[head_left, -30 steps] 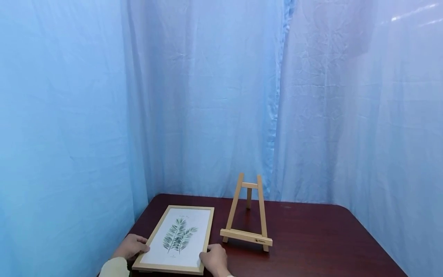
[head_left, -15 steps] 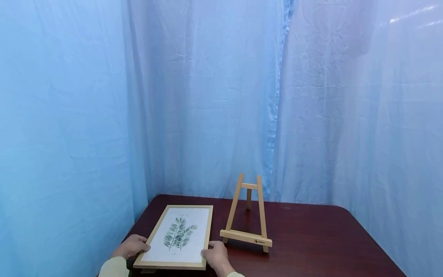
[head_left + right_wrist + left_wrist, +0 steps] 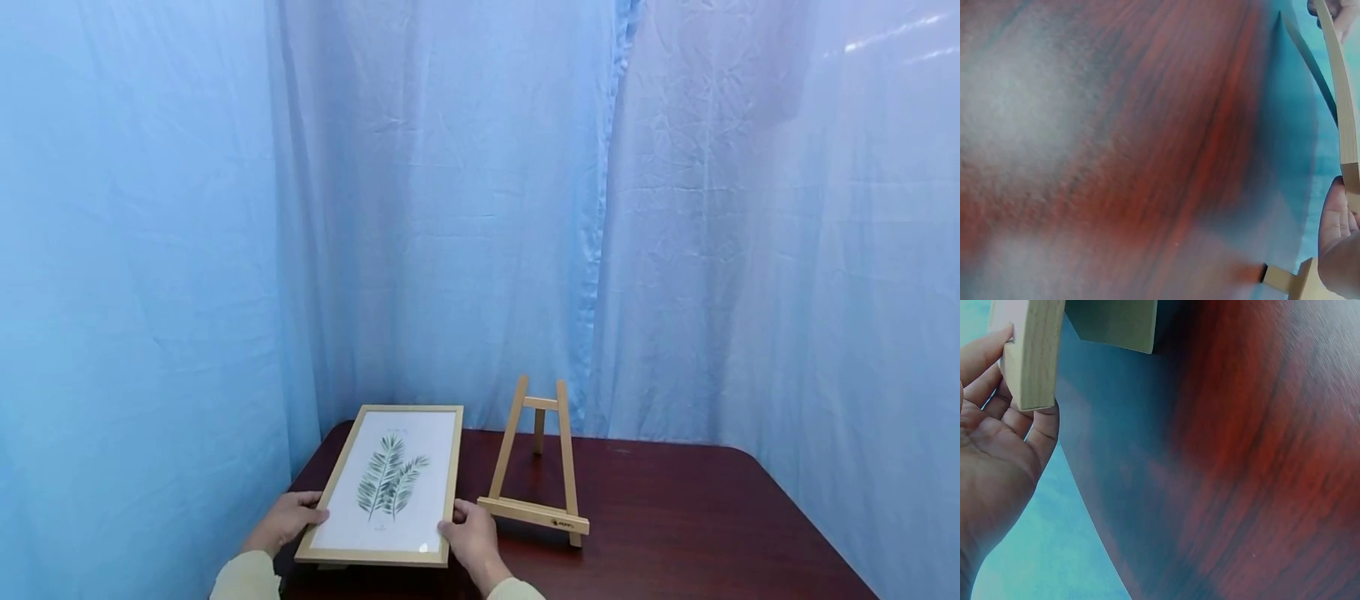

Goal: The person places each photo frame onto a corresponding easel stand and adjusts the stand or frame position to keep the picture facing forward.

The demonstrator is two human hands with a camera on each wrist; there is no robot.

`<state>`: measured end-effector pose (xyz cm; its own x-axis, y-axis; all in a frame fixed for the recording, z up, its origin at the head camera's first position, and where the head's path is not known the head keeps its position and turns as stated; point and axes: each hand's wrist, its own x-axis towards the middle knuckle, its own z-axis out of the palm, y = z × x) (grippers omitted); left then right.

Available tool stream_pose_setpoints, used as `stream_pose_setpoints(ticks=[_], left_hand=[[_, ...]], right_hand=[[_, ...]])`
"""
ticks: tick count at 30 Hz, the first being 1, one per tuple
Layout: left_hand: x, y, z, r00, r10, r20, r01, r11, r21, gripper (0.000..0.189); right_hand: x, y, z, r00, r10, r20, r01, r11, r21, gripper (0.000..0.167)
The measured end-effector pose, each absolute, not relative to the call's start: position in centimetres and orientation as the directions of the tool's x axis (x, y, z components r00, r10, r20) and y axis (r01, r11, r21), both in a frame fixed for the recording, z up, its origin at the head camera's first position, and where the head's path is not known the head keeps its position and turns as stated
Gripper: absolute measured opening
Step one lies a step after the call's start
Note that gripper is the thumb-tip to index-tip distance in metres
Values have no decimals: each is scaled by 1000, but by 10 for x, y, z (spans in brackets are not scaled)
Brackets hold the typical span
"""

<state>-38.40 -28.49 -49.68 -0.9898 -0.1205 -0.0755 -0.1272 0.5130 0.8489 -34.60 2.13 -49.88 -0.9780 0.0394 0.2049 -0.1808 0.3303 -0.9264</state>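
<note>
A light-wood picture frame (image 3: pixel 390 479) with a green leaf print hangs tilted above the table, its far end higher than before. My left hand (image 3: pixel 283 521) grips its left side near the lower corner, thumb on the front; the left wrist view shows the fingers (image 3: pixel 1041 434) curled beneath the frame's edge (image 3: pixel 1038 356). On the opposite side, my right hand (image 3: pixel 474 533) pinches the frame, thumb in front. A flap (image 3: pixel 1310 62) sticks out from the frame's back in the right wrist view. Just right of my right hand stands a small wooden easel (image 3: pixel 536 510).
The dark red-brown table (image 3: pixel 675 517) stretches to the right of the easel, with a rounded far corner. Blue curtains (image 3: pixel 480 208) hang behind and along both sides. An easel foot (image 3: pixel 1279 279) shows low in the right wrist view.
Both hands have raised the picture frame off the table, its far end rising most. My right hand has moved slightly up and to the right. The easel has stayed put.
</note>
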Motion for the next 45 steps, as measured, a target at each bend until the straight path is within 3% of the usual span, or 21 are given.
stream_pose_setpoints(ticks=[9,30,45], left_hand=[[-385,-274,-484,-991,-132,-29,-86,450,889,56],[-387,-248,-464,-988,-127,91,38,366,930,59],[-391,-232,-452,-977,-130,171,121,323,939,63]], right_hand=[[-354,30,-481,-985,34,171,-156,259,-953,46],[-361,62,-456,-995,26,97,-93,124,-988,45],[-366,78,-449,-974,88,210,-194,159,-968,48]])
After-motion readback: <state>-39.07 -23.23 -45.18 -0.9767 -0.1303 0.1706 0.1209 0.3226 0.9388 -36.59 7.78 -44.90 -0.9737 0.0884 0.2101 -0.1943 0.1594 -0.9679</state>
